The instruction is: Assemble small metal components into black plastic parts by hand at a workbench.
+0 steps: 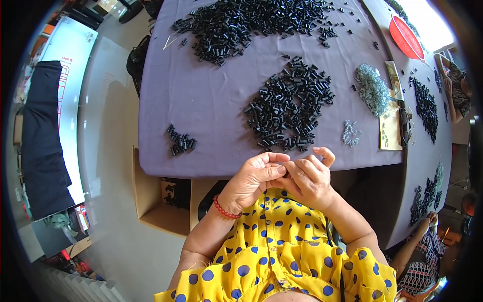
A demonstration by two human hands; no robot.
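My left hand (254, 178) and my right hand (309, 176) meet at the near edge of a purple-covered table (211, 95), fingertips pinched together. Whatever small part sits between the fingers is hidden, so I cannot tell what they hold. Just beyond my hands lies a big heap of small black cylindrical parts (292, 105). A red bead bracelet (224, 209) circles my left wrist.
A larger black heap (246, 22) lies at the far edge, a small cluster (181, 142) at the left. Grey metal pieces (371, 88) and a smaller grey bunch (350, 134) lie to the right. A cardboard box (161, 201) stands under the table. Other people's arms show at the right rim.
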